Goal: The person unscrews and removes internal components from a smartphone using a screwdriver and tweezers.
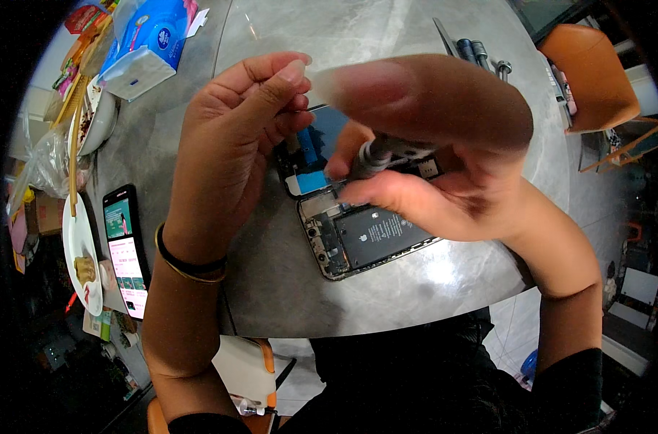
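An opened smartphone [388, 233] lies on the grey table, its black battery and inner parts bare. Just beyond it rests the detached screen half [294, 184], with blue patches on its inner side, partly covered by my hands. My right hand [481, 173] is closed around a grey metal screwdriver [372, 158] above the phone; one finger looms large and blurred close to the camera. The screwdriver's tip cannot be made out. To the left, my left hand [235, 123] is raised over the table, thumb and fingertips pinched together; anything between them is too small to name.
Another phone [126, 249] with a lit screen lies at the left, beside a white plate [74, 239] bearing food scraps. Farther back are a bowl [101, 119] and a blue tissue pack [144, 50]. Several tools [479, 54] lie far right, near an orange chair [589, 76].
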`<act>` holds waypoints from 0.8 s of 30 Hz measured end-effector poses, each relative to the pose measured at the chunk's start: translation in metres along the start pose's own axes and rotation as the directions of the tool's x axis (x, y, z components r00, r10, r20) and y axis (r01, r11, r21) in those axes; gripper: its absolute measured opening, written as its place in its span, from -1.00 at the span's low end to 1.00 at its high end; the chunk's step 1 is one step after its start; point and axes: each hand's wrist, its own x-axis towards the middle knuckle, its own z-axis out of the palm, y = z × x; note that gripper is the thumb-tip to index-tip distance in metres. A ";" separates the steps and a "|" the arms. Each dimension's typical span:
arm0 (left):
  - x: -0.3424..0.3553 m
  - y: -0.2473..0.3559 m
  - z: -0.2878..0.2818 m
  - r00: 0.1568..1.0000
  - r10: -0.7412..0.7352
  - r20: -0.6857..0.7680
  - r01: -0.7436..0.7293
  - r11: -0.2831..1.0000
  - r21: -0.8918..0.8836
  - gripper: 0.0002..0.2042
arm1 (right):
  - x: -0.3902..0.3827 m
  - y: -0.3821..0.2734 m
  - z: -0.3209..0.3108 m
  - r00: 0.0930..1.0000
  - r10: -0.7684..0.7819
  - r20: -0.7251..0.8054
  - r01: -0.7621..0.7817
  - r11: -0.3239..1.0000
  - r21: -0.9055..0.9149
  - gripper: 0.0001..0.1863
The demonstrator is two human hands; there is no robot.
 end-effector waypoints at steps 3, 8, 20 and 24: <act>0.001 0.005 0.002 0.999 -0.041 -0.031 0.043 0.997 0.065 -0.73 | 0.002 -0.003 -0.004 0.999 -0.005 0.049 0.009 0.997 -0.081 -0.33; -0.007 0.004 0.011 0.991 0.133 -0.002 -0.131 0.980 0.147 -0.73 | 0.001 -0.004 -0.001 0.999 0.050 0.021 -0.052 0.990 0.132 -0.35; -0.007 0.003 0.011 0.995 0.097 0.005 -0.097 0.993 0.066 -0.74 | -0.003 -0.001 -0.002 1.000 0.007 0.028 -0.009 0.997 0.082 -0.27; -0.006 0.003 0.010 0.994 0.111 0.024 -0.112 0.991 0.070 -0.74 | 0.003 -0.005 -0.008 0.997 0.006 0.080 -0.002 0.999 -0.045 -0.17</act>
